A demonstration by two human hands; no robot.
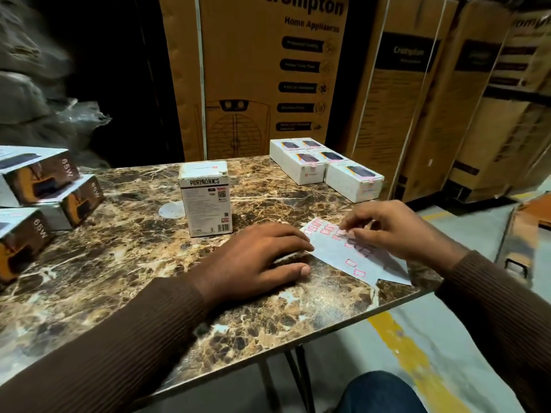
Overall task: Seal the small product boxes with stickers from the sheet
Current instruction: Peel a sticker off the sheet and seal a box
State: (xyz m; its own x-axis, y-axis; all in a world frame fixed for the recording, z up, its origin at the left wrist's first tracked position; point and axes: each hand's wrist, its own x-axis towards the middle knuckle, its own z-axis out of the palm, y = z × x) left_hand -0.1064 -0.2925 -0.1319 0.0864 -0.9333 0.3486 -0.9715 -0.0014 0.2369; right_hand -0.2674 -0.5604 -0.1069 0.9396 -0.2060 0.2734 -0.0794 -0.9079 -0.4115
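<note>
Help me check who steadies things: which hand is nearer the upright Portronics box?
Left. The left hand lies flat on the table just in front of the Portronics box, fingertips on the sticker sheet. The right hand picks at the sheet, farther right.

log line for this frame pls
left hand flat, pinning sticker sheet | right hand fingers picking at sticker | upright box unsealed, waiting

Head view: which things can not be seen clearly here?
- Sticker sheet, head view: whether a sticker is lifted; the right hand's fingertips cover that spot.
- Upright box: small print too small to read.
- Boxes at left: cut off by the frame edge.
- Left hand: what its palm covers is hidden.
</note>
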